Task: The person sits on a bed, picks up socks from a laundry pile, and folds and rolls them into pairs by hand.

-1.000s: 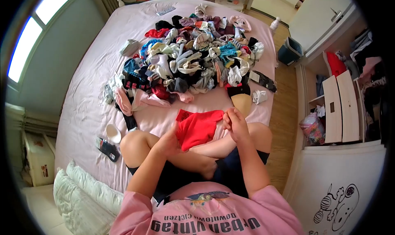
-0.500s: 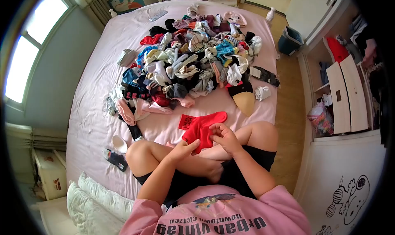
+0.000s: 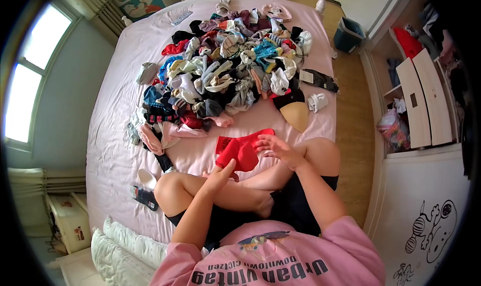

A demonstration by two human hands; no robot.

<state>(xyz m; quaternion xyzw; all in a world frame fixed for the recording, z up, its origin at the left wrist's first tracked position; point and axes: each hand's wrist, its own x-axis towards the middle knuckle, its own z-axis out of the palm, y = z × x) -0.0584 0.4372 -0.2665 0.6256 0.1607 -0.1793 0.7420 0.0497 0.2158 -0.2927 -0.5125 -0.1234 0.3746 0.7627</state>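
A red sock (image 3: 244, 156), partly folded over, is pinched in my left hand (image 3: 222, 174) above my crossed legs. Just beyond it another red sock (image 3: 260, 134), with dark lettering at its cuff, lies on the pink bed sheet, partly covered by the held one. My right hand (image 3: 275, 149) is to the right of the held sock, with fingers spread and nothing in them. A large heap of mixed socks and small clothes (image 3: 220, 75) lies farther up the bed.
Right of the heap are a packaged dark item (image 3: 319, 79), a beige cup-shaped piece (image 3: 294, 116) and a rolled white item (image 3: 317, 102). At left lie a white pad (image 3: 147, 179) and a dark package (image 3: 144, 198). Pillows (image 3: 125, 246) are at lower left; a bin (image 3: 348, 35) stands beyond the bed.
Since the earlier frames, one red sock has come to lie on the sheet while the other is folded in my left hand. My right hand has let go and opened.
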